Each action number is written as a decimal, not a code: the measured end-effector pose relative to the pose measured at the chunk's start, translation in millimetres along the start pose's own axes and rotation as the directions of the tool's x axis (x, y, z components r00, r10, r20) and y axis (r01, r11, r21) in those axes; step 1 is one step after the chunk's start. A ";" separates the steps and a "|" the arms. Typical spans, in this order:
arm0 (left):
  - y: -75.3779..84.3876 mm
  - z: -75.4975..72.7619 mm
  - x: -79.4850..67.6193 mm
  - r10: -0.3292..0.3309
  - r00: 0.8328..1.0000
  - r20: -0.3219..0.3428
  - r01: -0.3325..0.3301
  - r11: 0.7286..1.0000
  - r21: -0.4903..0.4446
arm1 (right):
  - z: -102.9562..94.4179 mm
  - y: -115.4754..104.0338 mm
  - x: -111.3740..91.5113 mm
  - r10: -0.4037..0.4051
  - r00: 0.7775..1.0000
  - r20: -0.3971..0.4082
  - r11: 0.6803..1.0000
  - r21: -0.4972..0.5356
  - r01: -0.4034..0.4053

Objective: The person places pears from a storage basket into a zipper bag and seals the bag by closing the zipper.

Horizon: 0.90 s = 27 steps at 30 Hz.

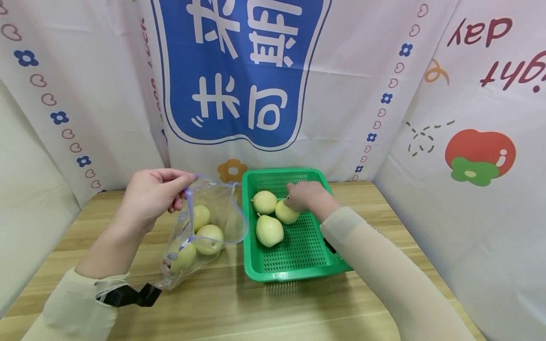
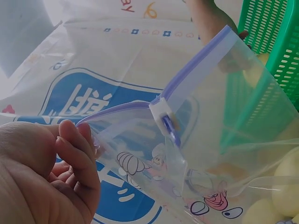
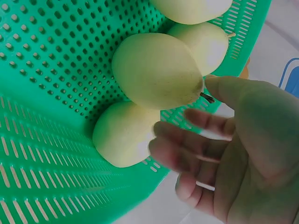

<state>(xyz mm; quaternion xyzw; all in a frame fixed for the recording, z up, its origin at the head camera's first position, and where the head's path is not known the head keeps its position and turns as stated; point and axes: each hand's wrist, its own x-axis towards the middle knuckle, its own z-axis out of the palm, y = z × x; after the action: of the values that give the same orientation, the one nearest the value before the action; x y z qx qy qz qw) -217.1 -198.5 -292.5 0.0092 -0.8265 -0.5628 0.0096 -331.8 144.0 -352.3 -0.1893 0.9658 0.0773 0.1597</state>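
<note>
My left hand pinches the purple-edged mouth of a clear zip bag between thumb and fingers. The bag's mouth gapes open, and a white slider sits on its zip in the left wrist view. Several pale yellow-green pears lie inside the bag. My right hand is in the far part of the green basket, over more pears. In the right wrist view its fingers are spread loosely, with thumb and fingertips right beside a stemmed pear and a lower pear.
Bag and basket stand side by side on a wood-grain table. Printed white cloth rises behind and at the right. A black strap hangs by the left cuff.
</note>
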 end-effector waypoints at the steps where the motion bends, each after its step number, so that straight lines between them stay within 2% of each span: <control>1: -0.4 0.1 0.0 0.001 1.000 0.001 -0.001 1.000 0.000 | 0.4 0.0 0.6 -0.014 1.000 -0.006 1.000 0.010 0.014; 6: -1.4 0.4 -0.2 0.003 1.000 0.006 -0.003 1.000 -0.004 | 1.8 -0.9 2.8 -0.061 0.998 -0.024 0.998 0.009 0.062; 12: -0.9 0.1 0.5 -0.001 1.000 0.008 0.001 1.000 0.001 | 1.2 -2.3 -1.4 0.004 0.997 0.072 0.998 0.066 -0.009; 15: -1.3 -1.1 0.3 -0.002 1.000 0.007 0.002 1.000 0.005 | -0.3 -0.9 -4.6 -0.016 0.996 0.089 0.995 0.095 0.008; 18: -1.7 -2.2 -0.1 -0.002 1.000 0.009 0.002 1.000 0.007 | -3.4 3.4 -7.8 -0.091 0.994 0.055 0.986 0.144 0.082; 20: -1.7 -1.5 0.2 -0.002 1.000 0.014 0.002 1.000 0.009 | -6.5 8.0 -11.5 -0.129 0.992 -0.010 0.971 0.203 0.128; 22: -1.6 -1.0 0.7 -0.003 1.000 0.014 0.003 1.000 0.009 | -12.2 11.4 -16.9 -0.135 0.986 -0.100 0.943 0.293 0.159; 24: -1.4 -0.9 1.6 -0.004 1.000 0.011 0.004 1.000 0.010 | -20.7 12.3 -23.8 -0.122 0.973 -0.196 0.894 0.404 0.193; 26: -1.3 -1.0 2.8 -0.006 1.000 0.003 0.006 1.000 0.007 | -31.4 10.7 -31.0 -0.096 0.956 -0.276 0.822 0.520 0.232; 27: -1.3 -1.0 3.3 -0.007 1.000 -0.002 0.007 1.000 0.004 | -37.1 9.3 -34.7 -0.087 0.948 -0.306 0.768 0.586 0.259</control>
<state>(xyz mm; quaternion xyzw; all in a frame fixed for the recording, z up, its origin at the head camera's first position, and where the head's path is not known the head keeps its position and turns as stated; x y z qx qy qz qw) -220.4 -199.9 -293.3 0.0126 -0.8276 -0.5611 0.0085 -315.4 156.6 -305.0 -0.2239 0.9278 -0.2843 0.0909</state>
